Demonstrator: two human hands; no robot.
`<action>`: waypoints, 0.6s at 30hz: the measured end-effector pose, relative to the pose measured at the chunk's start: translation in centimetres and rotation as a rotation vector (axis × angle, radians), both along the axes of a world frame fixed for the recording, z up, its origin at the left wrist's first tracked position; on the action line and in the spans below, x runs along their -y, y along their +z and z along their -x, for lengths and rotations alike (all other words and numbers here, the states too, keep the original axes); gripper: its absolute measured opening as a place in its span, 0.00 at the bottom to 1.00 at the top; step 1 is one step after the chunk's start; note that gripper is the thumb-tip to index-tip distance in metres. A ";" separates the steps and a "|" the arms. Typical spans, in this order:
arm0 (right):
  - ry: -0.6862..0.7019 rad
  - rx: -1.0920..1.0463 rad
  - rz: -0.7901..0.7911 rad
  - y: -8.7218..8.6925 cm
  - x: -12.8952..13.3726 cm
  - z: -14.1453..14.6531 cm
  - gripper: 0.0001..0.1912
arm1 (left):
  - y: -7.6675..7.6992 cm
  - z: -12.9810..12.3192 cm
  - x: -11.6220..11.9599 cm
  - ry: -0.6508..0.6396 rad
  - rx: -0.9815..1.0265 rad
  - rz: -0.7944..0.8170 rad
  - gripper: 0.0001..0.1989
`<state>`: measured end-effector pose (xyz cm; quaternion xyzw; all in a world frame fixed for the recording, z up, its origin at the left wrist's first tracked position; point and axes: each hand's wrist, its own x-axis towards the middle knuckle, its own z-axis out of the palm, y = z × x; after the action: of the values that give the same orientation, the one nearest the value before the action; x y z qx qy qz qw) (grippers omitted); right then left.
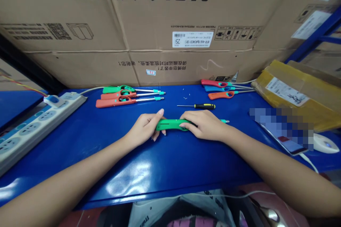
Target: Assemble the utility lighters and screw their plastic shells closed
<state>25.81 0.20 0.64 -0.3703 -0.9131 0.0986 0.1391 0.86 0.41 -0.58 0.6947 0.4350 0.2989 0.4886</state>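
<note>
A green long-necked lighter (170, 124) lies sideways between my two hands, just above or on the blue tabletop. My left hand (145, 127) grips the handle's left end, thumb on top and fingers beneath. Around the trigger end, my right hand (204, 124) is closed, hiding most of the metal neck; its teal tip shows to the right. Beyond my hands lies a screwdriver (205, 106) with a black and yellow handle, its shaft pointing left. Tiny white bits are scattered behind it.
At the back left lie a green lighter (114, 89) and two orange-red lighters (114, 103). Several more, including a red lighter (214, 83), lie back right beside a yellow-taped box (298, 94). A power strip (34, 127) runs along the left; a phone (285, 142) and white mouse (325, 144) are right.
</note>
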 end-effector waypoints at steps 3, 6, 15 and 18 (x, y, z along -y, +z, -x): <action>0.012 -0.052 -0.047 -0.1 -0.2 -0.3 0.12 | 0.0 0.3 -0.6 0.009 0.103 0.060 0.28; 0.023 -0.033 -0.086 0.1 -0.2 -0.5 0.11 | 0.1 0.7 -1.2 0.002 0.088 0.049 0.25; -0.019 0.052 0.081 0.1 -0.1 -0.4 0.19 | -0.7 0.9 -1.4 -0.028 0.050 -0.214 0.18; -0.038 0.055 0.092 0.1 -0.3 -0.4 0.18 | -0.6 0.9 -1.3 -0.027 0.098 -0.242 0.19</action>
<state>26.19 0.51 0.79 -0.3960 -0.9040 0.1275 0.0986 -0.08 1.66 -1.21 0.7391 0.3619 0.3760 0.4259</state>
